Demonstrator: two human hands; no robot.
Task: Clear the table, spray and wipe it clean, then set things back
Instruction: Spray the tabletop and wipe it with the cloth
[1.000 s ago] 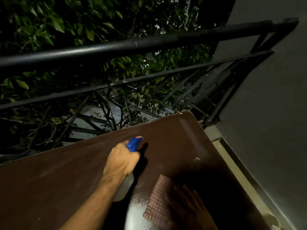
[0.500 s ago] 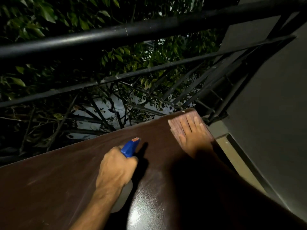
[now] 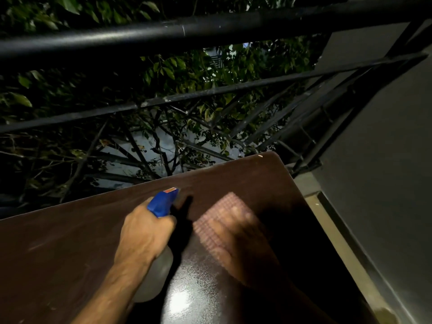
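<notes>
Brown bench [image 3: 70,253] at a black railing [image 3: 210,26], spray and wipe under way.

On the bench's right half the right hand [image 3: 243,249], blurred, fingers flat, presses a checked cloth [image 3: 224,213] to the top. Just left of it, the left hand [image 3: 145,235] is curled round a spray bottle [image 3: 161,272] with a blue head, nozzle aimed toward the railing.

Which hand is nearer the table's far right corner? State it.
Right. The right hand lies on the cloth, below that corner; the left hand, gripping the bottle, sits further left.
</notes>
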